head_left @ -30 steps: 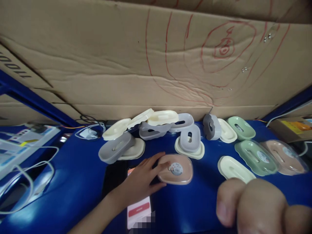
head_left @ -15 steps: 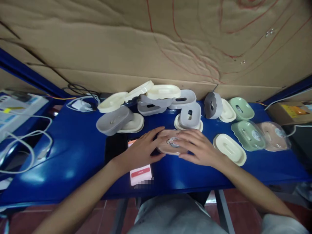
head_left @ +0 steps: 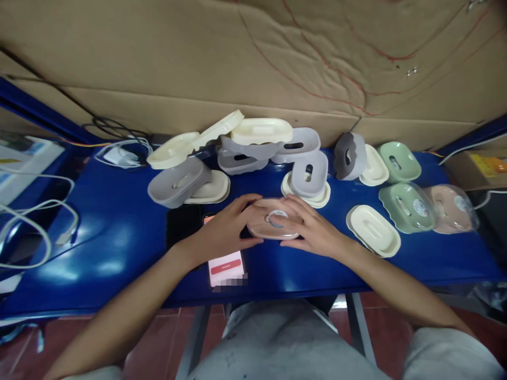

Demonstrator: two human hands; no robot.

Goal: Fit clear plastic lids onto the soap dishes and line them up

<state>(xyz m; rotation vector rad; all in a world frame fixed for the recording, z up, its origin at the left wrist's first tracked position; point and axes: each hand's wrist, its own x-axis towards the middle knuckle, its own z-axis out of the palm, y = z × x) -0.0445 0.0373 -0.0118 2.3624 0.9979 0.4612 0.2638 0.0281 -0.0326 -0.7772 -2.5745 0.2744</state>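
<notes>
Between my two hands is a pink soap box (head_left: 259, 227) with a clear lid and a round pale sticker on top. My left hand (head_left: 225, 227) grips its left end, fingers along the far side and thumb at the near edge. From the other end, my right hand (head_left: 317, 227) closes round the box, with some fingers over the lid near the sticker. Left of the box, a lit phone (head_left: 226, 269) lies partly under my left hand. Behind the hands, a grey soap box tray (head_left: 310, 184) rests on cream pieces (head_left: 322, 200).
A blue table (head_left: 130, 253) carries grey trays (head_left: 178, 182) and cream pieces (head_left: 261, 129) piled at the back. To the right are a cream piece (head_left: 374, 232), a green lidded box (head_left: 407, 208) and another pink one (head_left: 451, 208). White cables (head_left: 39, 232) lie left; cardboard (head_left: 178, 58) stands behind.
My right hand has come in closer round the right end of the pink soap box. My left hand stays on the left end. The view has tilted, so the table sits higher in the picture.
</notes>
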